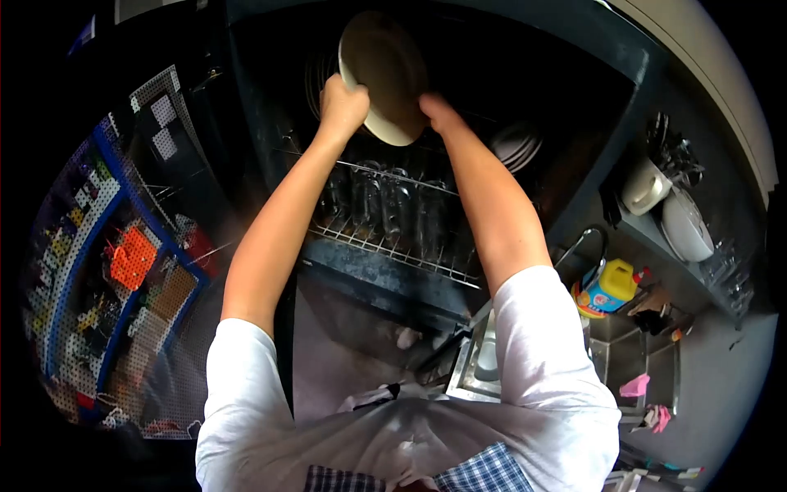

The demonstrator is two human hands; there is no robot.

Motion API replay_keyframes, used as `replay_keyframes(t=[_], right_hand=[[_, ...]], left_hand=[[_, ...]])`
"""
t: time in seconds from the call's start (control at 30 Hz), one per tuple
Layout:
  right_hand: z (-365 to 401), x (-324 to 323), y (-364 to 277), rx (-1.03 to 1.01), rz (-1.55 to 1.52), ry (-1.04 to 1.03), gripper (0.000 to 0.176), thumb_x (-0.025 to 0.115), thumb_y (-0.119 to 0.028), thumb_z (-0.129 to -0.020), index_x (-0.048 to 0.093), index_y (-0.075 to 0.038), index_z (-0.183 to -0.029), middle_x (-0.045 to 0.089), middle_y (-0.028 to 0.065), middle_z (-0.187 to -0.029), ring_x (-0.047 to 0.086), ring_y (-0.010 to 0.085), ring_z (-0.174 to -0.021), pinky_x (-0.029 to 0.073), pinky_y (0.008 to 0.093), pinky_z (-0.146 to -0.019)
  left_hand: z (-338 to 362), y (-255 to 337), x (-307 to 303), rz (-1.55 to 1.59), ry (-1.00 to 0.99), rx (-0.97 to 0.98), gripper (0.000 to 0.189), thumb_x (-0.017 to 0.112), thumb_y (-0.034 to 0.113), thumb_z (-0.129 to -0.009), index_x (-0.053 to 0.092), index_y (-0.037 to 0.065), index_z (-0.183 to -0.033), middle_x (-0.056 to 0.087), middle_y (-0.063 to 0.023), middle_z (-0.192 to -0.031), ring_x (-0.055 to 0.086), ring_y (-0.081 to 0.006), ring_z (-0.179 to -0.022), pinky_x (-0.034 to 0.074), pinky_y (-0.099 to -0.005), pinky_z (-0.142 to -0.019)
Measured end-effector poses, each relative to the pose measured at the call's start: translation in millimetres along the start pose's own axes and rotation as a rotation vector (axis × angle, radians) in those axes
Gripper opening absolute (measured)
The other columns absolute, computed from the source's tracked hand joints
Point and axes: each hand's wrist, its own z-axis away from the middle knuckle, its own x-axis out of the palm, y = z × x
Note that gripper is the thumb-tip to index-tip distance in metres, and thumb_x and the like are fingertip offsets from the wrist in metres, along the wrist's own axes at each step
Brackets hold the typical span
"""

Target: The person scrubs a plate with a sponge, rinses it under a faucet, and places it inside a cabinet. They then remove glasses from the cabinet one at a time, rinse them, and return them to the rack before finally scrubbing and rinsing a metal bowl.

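A large pale plate is held up, tilted, in front of a dark cabinet rack. My left hand grips its left edge, the thumb lying on the face and the fingers hidden behind. At the right edge my right hand holds the same plate, slightly blurred, with most fingers out of sight. Behind my left hand, thin rims of more plates stand in the shadow. Below the plate, several clear glasses are lined up on a wire rack. A few pale plates rest to the right of my right forearm.
The dark cabinet frame surrounds the racks. On the right, a shelf carries a white pitcher with utensils and white bowls. Lower down are a yellow bottle and a metal sink. Left stands a blue-edged perforated rack.
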Motion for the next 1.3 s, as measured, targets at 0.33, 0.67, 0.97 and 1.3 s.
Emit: replay_keyframes(t=[0.33, 0.67, 0.97, 1.3], right_hand=[[-36.6, 28.4, -17.9, -0.035, -0.010, -0.047, 0.035, 0.056, -0.028, -0.088, 0.062, -0.013, -0.118, 0.064, 0.0094, -0.115, 0.060, 0.0257, -0.103, 0.050, 0.0465, -0.083], [-44.5, 50.7, -18.3, -0.033, 0.099, -0.027, 0.033, 0.057, -0.027, -0.086, 0.064, -0.012, -0.115, 0.065, 0.0101, -0.113, 0.061, 0.0262, -0.102, 0.051, 0.0461, -0.082], [-49.1, 65.5, -11.6, -0.005, 0.197, -0.043, 0.031, 0.057, -0.026, -0.085, 0.065, -0.012, -0.112, 0.066, 0.0108, -0.111, 0.061, 0.0266, -0.101, 0.051, 0.0458, -0.082], [-37.8, 68.1, -14.8, 0.030, 0.374, -0.072, 0.030, 0.058, -0.026, -0.084, 0.067, -0.011, -0.108, 0.066, 0.0115, -0.110, 0.062, 0.0271, -0.099, 0.051, 0.0454, -0.082]], left_hand=[[-9.5, 0.8, 24.6, -0.052, 0.049, 0.129, 0.038, 0.056, 0.004, -0.077, 0.059, 0.000, -0.115, 0.064, -0.0271, -0.104, 0.060, -0.0420, -0.104, 0.049, -0.0431, -0.088], [-8.3, -43.7, 64.1, -0.090, 0.091, 0.298, 0.041, 0.062, 0.002, -0.072, 0.054, -0.002, -0.112, 0.065, -0.0264, -0.092, 0.064, -0.0421, -0.088, 0.054, -0.0456, -0.074], [-19.4, -104.6, 90.3, -0.254, 0.120, 0.402, 0.037, 0.061, 0.003, -0.076, 0.055, -0.005, -0.112, 0.063, -0.0271, -0.095, 0.062, -0.0429, -0.089, 0.052, -0.0474, -0.073], [-32.9, -72.6, 79.4, -0.376, 0.009, 0.213, 0.035, 0.057, 0.025, -0.090, 0.056, -0.009, -0.098, 0.063, -0.0298, -0.082, 0.063, -0.0452, -0.078, 0.052, -0.0484, -0.064]])
